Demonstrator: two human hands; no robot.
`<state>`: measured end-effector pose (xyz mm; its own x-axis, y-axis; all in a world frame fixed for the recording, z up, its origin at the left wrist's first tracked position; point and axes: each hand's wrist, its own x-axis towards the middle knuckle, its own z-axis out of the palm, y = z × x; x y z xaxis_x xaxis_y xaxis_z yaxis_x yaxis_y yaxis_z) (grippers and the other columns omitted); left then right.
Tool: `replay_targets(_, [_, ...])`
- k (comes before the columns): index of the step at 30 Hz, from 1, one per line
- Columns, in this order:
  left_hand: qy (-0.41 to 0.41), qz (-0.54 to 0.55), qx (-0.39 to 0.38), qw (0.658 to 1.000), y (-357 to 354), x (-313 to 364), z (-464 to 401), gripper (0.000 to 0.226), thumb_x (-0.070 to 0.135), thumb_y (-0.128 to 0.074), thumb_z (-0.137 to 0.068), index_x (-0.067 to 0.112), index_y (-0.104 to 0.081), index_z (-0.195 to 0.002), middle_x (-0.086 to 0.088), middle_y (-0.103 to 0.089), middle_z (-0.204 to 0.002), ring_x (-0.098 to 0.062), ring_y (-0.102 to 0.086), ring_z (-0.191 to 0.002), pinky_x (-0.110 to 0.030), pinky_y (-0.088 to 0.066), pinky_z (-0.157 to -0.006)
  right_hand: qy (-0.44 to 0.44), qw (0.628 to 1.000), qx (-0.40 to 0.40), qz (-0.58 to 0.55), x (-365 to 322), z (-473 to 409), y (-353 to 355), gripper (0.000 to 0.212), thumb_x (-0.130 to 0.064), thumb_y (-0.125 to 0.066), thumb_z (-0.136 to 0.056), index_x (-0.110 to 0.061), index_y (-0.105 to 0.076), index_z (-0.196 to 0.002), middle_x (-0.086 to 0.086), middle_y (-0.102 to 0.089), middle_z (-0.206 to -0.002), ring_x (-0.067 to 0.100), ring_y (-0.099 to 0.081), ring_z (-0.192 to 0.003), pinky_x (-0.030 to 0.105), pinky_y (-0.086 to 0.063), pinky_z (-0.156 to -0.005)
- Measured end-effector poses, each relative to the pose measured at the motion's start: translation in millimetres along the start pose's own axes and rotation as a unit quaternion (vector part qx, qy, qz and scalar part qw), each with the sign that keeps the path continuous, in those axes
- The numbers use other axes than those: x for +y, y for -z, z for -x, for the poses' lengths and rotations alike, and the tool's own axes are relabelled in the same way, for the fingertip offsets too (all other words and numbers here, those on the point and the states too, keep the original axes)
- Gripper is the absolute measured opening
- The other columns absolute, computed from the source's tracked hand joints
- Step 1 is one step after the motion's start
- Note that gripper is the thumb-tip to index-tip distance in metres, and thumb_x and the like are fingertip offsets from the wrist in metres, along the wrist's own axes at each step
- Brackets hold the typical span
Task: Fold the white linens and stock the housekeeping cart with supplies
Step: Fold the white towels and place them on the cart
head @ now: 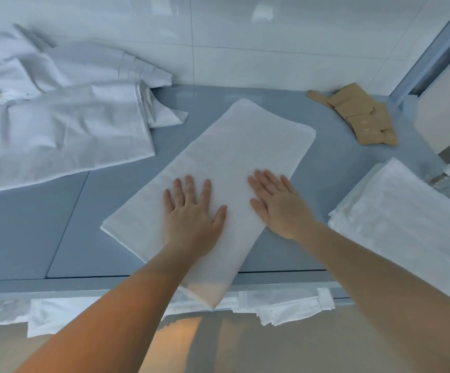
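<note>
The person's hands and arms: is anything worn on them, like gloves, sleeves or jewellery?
Nothing shows. The left hand and right hand are bare, without gloves, rings or a watch, and both forearms are uncovered up to the picture's edge, so no sleeve is in view.

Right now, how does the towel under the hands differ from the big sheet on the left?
The towel is folded into a neat long strip, smooth and flat; the sheet lies crumpled with many creases. The left hand and right hand press flat on the towel; nothing touches the sheet. The towel's near end hangs over the table edge; the sheet runs out of view. Both are white.
</note>
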<state>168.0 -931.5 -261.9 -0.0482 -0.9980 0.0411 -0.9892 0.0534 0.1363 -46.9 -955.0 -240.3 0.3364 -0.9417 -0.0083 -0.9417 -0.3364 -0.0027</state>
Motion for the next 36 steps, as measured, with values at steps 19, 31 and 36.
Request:
replay_targets(19, [-0.029, -0.042, -0.018, 0.999, -0.2, -14.3, -9.0, 0.086, 0.087, 0.014, -0.069, 0.044, 0.024, -0.143, 0.004, 0.017, -0.158, -0.029, 0.021, -0.144, -0.069, 0.015, -0.103, 0.169, 0.981, -0.099, 0.002, -7.7, -94.3, 2.1, 0.067, -0.072, 0.001, -0.084, -0.049, 0.007, -0.146, -0.015, 0.010, -0.159, 0.009, 0.013, -0.145, 0.049, 0.011, -0.113])
replay_targets(31, [-0.014, -0.021, -0.002, 1.000, 0.3, -11.8, -6.5, 0.088, 0.086, 0.015, -0.069, 0.042, 0.021, -0.145, 0.001, 0.015, -0.159, -0.030, 0.019, -0.144, -0.071, 0.013, -0.102, 0.166, 0.983, -0.080, -0.015, -17.5, -171.8, -1.3, 0.070, -0.076, -0.007, -0.083, -0.048, -0.002, -0.148, -0.014, 0.005, -0.160, 0.011, 0.008, -0.147, 0.053, 0.008, -0.114])
replay_targets(36, [-0.010, -0.012, 0.000, 1.000, -0.8, -11.8, -5.6, 0.088, 0.085, 0.013, -0.070, 0.041, 0.017, -0.146, 0.000, 0.014, -0.159, -0.031, 0.018, -0.144, -0.070, 0.013, -0.102, -0.163, 0.984, -0.066, -0.026, 65.3, -203.3, 8.5, 0.060, -0.060, -0.015, -0.097, -0.039, -0.004, -0.151, -0.005, 0.003, -0.161, 0.019, 0.002, -0.148, 0.056, 0.001, -0.116])
